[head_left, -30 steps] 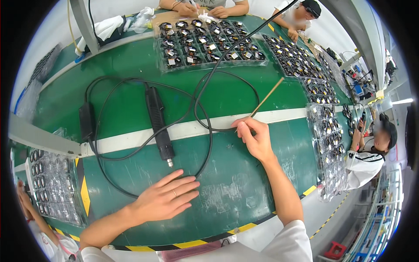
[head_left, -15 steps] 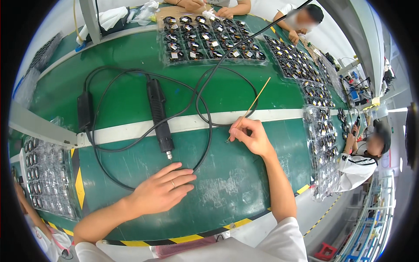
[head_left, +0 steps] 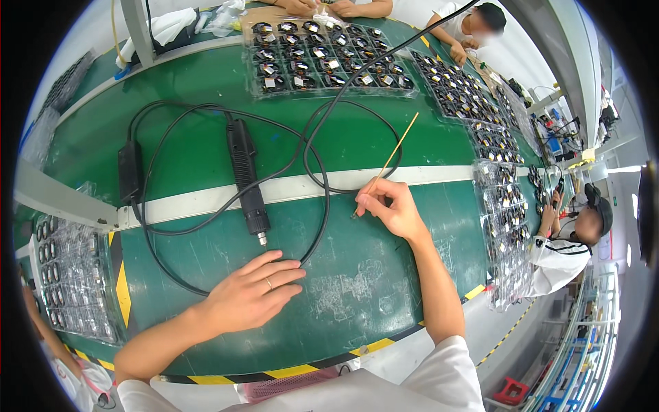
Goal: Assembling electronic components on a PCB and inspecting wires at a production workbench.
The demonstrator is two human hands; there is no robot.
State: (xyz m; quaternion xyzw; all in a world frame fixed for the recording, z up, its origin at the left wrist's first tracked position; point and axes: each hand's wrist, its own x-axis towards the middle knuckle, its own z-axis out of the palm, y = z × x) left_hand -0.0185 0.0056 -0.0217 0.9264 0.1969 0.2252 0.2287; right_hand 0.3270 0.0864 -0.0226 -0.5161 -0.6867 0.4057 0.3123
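My right hand (head_left: 388, 206) pinches a thin tan stick (head_left: 400, 145) near its lower end, with the long part slanting up and away to the right. A small dark tip pokes out below the fingers; its kind is too small to make out. My left hand (head_left: 252, 292) lies flat on the green table, fingers stretched out, with a ring on one finger. Just beyond its fingertips lies a black electric screwdriver (head_left: 246, 178), its metal nose toward me. The screwdriver's black cable (head_left: 321, 237) loops across the table and passes by the left fingertips.
A black inline box (head_left: 130, 172) sits on the cable at left. Clear trays of round black parts stand at the far side (head_left: 322, 58), right (head_left: 504, 226) and left (head_left: 79, 281). A white strip (head_left: 292, 189) crosses the table. Co-workers sit at the far side and right.
The picture has shifted slightly. My right hand still pinches the stick in nearly the same place, and my left hand stays flat on the table.
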